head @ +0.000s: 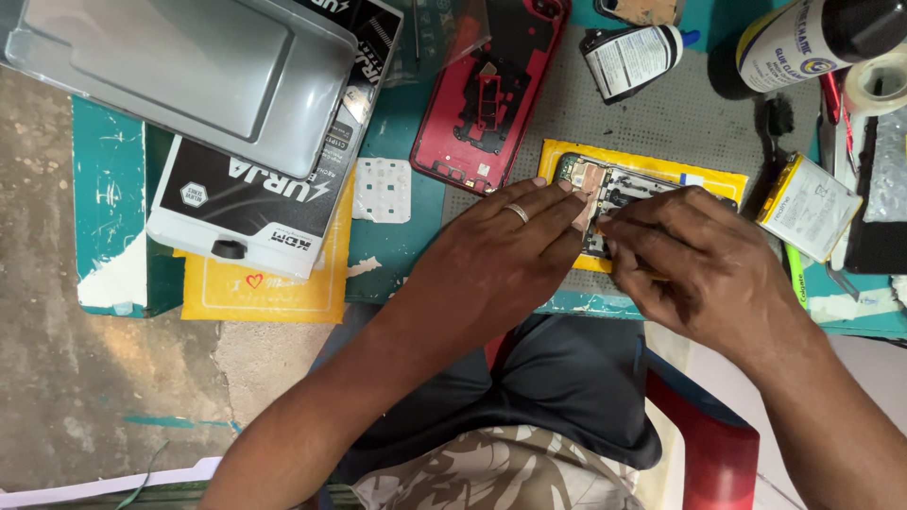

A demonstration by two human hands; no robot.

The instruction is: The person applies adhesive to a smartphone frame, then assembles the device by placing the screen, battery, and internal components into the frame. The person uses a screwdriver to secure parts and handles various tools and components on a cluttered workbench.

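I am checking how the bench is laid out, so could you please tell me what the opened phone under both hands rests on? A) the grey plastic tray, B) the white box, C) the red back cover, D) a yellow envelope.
D: the opened phone lies on a yellow envelope, with the left hand and right hand over it.

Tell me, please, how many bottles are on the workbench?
2. A small bottle lies on its side at the top, beside the red phone frame. A bigger bottle lies at the top right corner. Others may sit outside the view.
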